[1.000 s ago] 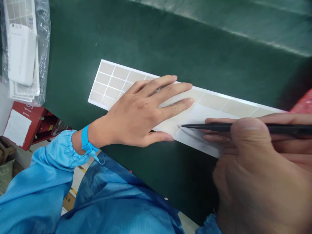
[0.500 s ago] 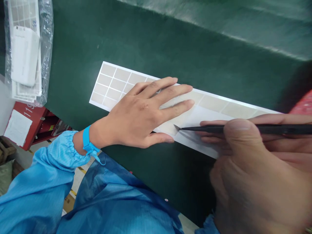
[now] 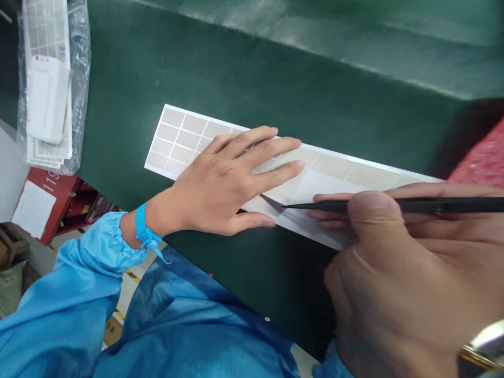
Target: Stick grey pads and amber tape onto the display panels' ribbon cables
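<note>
The black tweezers (image 3: 331, 206) touch the lifted corner of a beige pad (image 3: 271, 203) on a white gridded sheet (image 3: 303, 229).

The left hand (image 3: 218, 184) lies spread flat, the right hand (image 3: 397, 283) pinching.

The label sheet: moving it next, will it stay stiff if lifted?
Probably not: the label sheet looks thin and would likely bend. Its smooth backing may slide on the green mat. One label looks lifted, so peeling seems easy.

Blue smock (image 3: 98, 247) w/ gathered cuff, blue wrist strap (image 3: 140, 223) (ESD type), metal watch (image 3: 484, 346).
</note>
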Available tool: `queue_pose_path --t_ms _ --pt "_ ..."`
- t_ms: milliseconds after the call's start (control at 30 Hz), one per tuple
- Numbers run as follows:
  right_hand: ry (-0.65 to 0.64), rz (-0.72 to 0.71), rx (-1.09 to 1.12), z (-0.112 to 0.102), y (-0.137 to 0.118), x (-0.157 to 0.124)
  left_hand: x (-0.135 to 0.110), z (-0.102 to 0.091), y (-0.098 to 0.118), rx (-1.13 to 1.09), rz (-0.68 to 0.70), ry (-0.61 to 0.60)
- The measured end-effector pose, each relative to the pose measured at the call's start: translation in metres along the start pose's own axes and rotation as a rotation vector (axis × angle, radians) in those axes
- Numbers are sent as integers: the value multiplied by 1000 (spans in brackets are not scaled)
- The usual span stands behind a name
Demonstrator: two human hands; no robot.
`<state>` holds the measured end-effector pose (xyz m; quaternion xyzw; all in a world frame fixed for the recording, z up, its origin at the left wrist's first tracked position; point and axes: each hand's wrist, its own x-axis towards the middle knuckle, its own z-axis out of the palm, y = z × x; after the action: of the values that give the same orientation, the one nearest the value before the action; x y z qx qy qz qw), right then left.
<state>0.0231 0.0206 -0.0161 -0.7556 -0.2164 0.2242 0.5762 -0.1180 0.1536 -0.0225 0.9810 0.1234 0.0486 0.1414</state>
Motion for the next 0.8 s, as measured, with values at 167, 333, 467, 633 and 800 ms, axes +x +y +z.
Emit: queue_pose_path --t_ms 167,333,467,633,800 --pt "73 -58 223 -12 -6 9 1 2 -6 -18 25 42" --pt "126 -59 241 -93 -6 29 0 -2 -18 -9 110 127" --pt "-22 138 57 -166 11 44 7 -2 15 14 153 365" --pt "-87 317 -11 -195 28 43 40 20 113 -219 222 500" --pt "-19 277 -9 -195 24 25 60 37 143 -193 311 385"
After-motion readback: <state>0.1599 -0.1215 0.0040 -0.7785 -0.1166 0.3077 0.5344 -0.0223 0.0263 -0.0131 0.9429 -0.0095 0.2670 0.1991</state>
